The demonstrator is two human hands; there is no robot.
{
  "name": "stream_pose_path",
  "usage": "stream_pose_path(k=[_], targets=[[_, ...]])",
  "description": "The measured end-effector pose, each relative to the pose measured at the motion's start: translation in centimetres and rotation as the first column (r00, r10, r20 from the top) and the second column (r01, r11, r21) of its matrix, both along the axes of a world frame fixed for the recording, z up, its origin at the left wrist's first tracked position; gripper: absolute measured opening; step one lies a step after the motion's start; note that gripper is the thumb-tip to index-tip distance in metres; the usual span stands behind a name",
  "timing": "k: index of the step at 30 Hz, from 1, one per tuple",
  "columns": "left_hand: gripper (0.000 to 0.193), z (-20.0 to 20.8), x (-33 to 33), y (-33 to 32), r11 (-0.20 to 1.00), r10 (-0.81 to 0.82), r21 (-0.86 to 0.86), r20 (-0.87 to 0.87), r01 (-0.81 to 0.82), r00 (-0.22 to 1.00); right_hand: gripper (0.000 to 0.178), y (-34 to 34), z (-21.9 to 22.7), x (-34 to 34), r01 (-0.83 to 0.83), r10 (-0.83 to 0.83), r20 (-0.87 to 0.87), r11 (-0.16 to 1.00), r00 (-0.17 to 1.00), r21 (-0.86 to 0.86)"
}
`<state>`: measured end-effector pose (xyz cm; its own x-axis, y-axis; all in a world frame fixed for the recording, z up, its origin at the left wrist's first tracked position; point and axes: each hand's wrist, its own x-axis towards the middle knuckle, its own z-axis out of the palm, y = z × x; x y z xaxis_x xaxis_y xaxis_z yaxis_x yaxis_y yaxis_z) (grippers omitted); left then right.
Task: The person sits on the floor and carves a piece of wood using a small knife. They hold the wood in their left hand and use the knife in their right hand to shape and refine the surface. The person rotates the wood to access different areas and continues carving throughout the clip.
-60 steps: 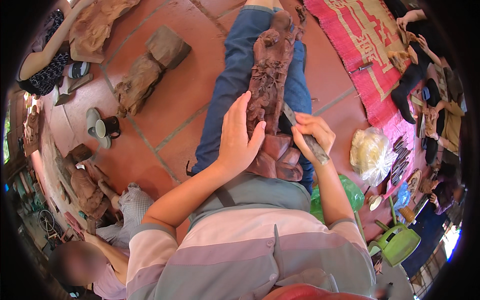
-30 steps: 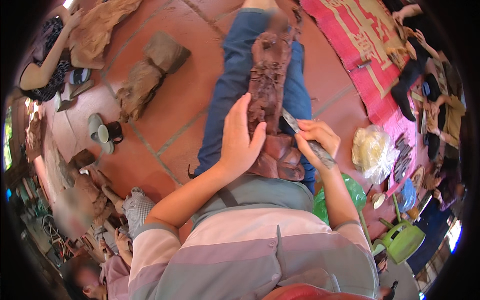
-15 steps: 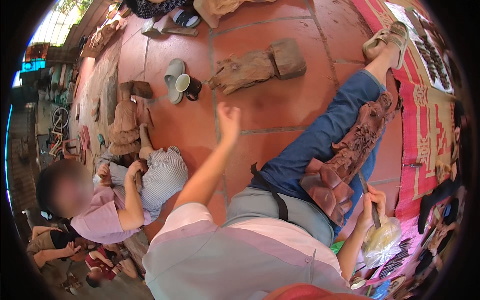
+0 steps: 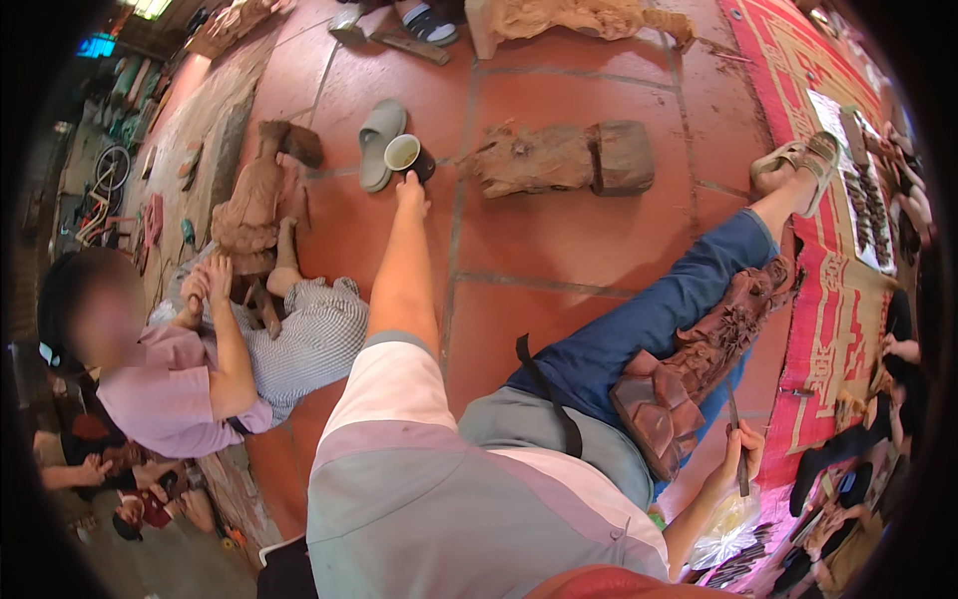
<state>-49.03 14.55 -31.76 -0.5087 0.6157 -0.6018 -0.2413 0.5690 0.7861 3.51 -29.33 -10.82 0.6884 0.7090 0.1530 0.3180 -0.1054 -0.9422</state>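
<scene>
My left arm is stretched forward over the tiles. My left hand (image 4: pixel 413 194) is closed at the near side of a dark cup (image 4: pixel 425 164) with a pale inside; its far fingers are partly hidden. The cup stands beside a grey slipper (image 4: pixel 375 158). On my right, my right hand (image 4: pixel 736 454) grips a thin dark chisel (image 4: pixel 743 479), held upright. Beside it, a reddish-brown wood carving (image 4: pixel 699 364) with a faceted base rests along my jeans-covered leg (image 4: pixel 639 290).
A rough carved wood block (image 4: pixel 544 160) lies on the red tiles beyond. At left, a person in a pink top (image 4: pixel 170 399) sits by another carving (image 4: pixel 249 205). A red patterned mat (image 4: pixel 813 329) and a plastic bag (image 4: pixel 726 529) are at right.
My left hand has reached forward from above the tiles to the cup. My right hand keeps the chisel beside the carving. My view has shifted, and the seated person's hands have moved together.
</scene>
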Motion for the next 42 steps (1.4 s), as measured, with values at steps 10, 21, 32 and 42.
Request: stream_pose_path(k=[10, 21, 32, 42], targets=[[0.026, 0.9, -0.1, -1.8, 0.967, -0.058, 0.254, 0.224, -0.001, 0.973, 0.008, 0.5, 0.7, -1.6, -0.010, 0.010, 0.010, 1.000, 1.000, -0.003], [0.022, 15.0, 7.6, -10.8, 0.515, -0.201, 0.444, -0.769, 0.734, 0.606, 0.009, 2.1, 0.7, -1.7, -0.026, 0.027, -0.021, 0.999, 0.999, 0.036], [0.025, 25.7, 21.2, -11.4, 0.254, -0.770, 0.763, -0.212, 0.594, 0.602, 0.009, 1.1, 0.7, -1.7, 0.042, -0.043, 0.009, 0.995, 0.999, 0.096], [0.022, 28.1, 27.3, -11.9, 0.126, -0.789, 0.734, -0.334, 0.668, 0.515, 0.009, 0.0, 0.6, -1.4, 0.130, -0.126, -0.037, 0.985, 0.991, 0.117]])
